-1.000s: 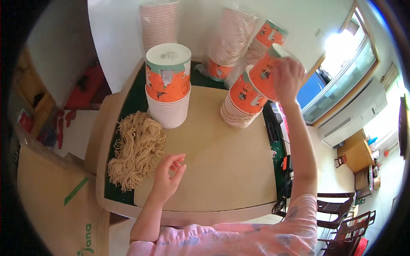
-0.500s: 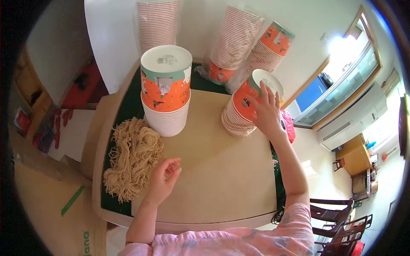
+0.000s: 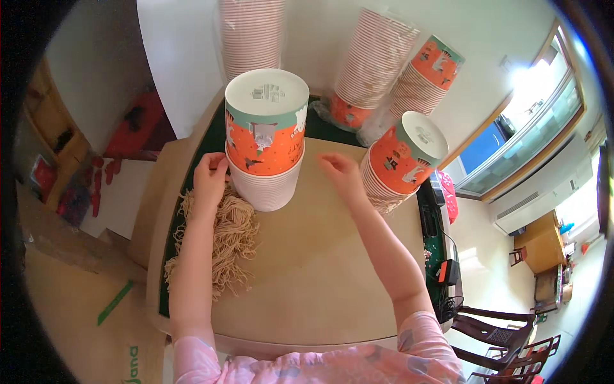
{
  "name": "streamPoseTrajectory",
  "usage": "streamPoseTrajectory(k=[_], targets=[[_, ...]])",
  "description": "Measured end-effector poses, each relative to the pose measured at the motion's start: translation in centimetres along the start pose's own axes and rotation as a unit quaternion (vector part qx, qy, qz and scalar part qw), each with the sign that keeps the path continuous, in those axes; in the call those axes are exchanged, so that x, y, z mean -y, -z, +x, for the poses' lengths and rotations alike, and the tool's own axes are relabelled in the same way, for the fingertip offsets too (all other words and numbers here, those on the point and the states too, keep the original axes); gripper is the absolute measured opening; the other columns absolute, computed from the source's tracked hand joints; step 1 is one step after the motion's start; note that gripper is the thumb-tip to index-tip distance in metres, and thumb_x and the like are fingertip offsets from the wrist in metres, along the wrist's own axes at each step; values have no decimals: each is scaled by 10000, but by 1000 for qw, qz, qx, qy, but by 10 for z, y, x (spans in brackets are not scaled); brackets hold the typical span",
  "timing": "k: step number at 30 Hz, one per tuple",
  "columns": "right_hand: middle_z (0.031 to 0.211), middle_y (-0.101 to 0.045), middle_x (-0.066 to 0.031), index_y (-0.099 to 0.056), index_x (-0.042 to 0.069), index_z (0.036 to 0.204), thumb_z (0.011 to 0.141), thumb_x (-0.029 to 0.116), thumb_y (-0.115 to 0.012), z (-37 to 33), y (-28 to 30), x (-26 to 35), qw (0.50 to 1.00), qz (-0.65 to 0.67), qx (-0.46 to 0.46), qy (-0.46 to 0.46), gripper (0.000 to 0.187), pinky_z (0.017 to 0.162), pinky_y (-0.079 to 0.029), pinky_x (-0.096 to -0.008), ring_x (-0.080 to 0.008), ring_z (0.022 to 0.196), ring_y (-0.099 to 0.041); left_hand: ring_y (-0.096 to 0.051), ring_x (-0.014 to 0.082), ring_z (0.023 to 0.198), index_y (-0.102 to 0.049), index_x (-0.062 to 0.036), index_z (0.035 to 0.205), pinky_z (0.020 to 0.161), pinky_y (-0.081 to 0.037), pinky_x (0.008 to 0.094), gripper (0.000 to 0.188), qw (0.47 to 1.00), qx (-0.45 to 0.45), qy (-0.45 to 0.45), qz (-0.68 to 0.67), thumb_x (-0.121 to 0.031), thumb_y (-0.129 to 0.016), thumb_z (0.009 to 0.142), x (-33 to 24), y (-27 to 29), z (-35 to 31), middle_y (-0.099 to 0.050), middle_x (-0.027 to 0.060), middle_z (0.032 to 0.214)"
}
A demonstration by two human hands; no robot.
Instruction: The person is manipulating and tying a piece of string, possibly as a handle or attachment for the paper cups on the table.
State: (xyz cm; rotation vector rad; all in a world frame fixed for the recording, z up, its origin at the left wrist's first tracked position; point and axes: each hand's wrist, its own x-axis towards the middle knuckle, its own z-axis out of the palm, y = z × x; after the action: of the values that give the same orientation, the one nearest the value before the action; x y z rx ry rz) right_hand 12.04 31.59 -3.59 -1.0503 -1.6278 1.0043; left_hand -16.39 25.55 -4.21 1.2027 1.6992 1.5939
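A tall upside-down stack of paper buckets (image 3: pixel 266 147) stands left of the middle, with an orange and green printed one on top and white rims below. At its left side, by the rim of the printed bucket, is my left hand (image 3: pixel 211 179), thumb and fingers parted. My right hand (image 3: pixel 342 174) is in the gap between this stack and a shorter, tilted stack of paper buckets (image 3: pixel 400 160) on the right. It holds nothing, its fingers pointing left and slightly blurred. A tangled heap of beige yarn (image 3: pixel 233 237) lies beside my left forearm.
Plastic-wrapped bucket stacks (image 3: pixel 374 61) stand along the back against the wall. A tan board (image 3: pixel 313 269) covers most of the green tabletop. Black cables and a small orange-and-black device (image 3: pixel 449 272) lie at the right edge. Dark chairs (image 3: pixel 495 333) stand at lower right.
My right hand has left the right-hand stack and moved left toward the tall stack. My left hand has gone forward from beside the yarn to that stack's left side. The view has shifted slightly.
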Motion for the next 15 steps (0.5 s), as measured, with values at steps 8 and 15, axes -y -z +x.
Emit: streamPoseTrajectory(k=[8,15], targets=[[857,-627,10,-645,64,984,899,250,-620,15,-22,3,972,161,46,-164,206,709,-449,-233,-80,781,-564,-521,59,550,-641,-30,916,468,-399,216,170,994,4,89,-61,-197,-625,892,-4,4,17,-617,-1,763],[817,-614,8,-637,54,943,891,221,-634,16,-29,10,963,179,40,-197,175,660,-444,-231,-76,717,-539,-487,41,504,-646,-53,896,433,-375,195,140,979,35,133,-152,-191,-654,873,-1,10,21,-560,-35,702]])
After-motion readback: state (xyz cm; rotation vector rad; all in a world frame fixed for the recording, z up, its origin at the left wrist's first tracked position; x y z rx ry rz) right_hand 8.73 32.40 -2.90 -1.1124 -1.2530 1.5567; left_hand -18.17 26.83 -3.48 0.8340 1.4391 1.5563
